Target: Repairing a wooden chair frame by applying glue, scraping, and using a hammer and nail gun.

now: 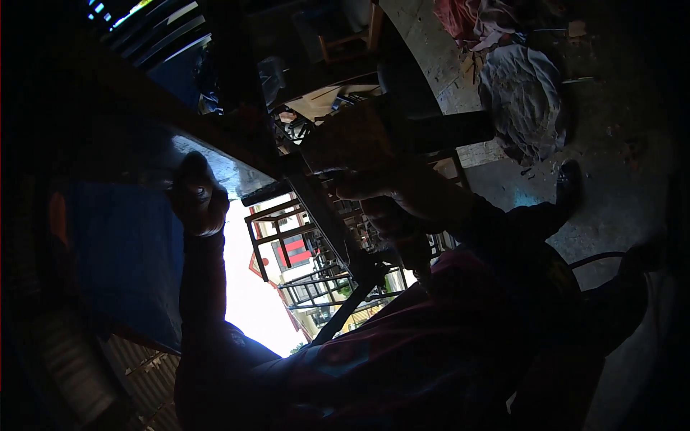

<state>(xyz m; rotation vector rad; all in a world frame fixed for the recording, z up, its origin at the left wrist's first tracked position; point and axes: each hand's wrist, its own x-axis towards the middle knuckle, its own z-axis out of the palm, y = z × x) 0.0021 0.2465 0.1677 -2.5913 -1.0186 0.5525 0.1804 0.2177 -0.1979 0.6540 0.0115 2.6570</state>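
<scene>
The view is very dark. At the left, my left hand (200, 195) is closed on the edge of a long, dark board (230, 169) whose lower face shines with light. Right of centre, my right hand (413, 197) has its fingers curled, beside a dark upright post (320, 208). What the right hand holds is lost in shadow. Just above it is a dark, brownish block-like shape (348, 140), its kind unclear.
A crumpled grey cloth (521, 100) and a reddish cloth (478, 21) lie on the concrete floor at the upper right. Wooden frames (284, 230) stand toward the bright opening. A blue sheet (122, 258) hangs at the left. A dark cable (596, 258) runs at the right.
</scene>
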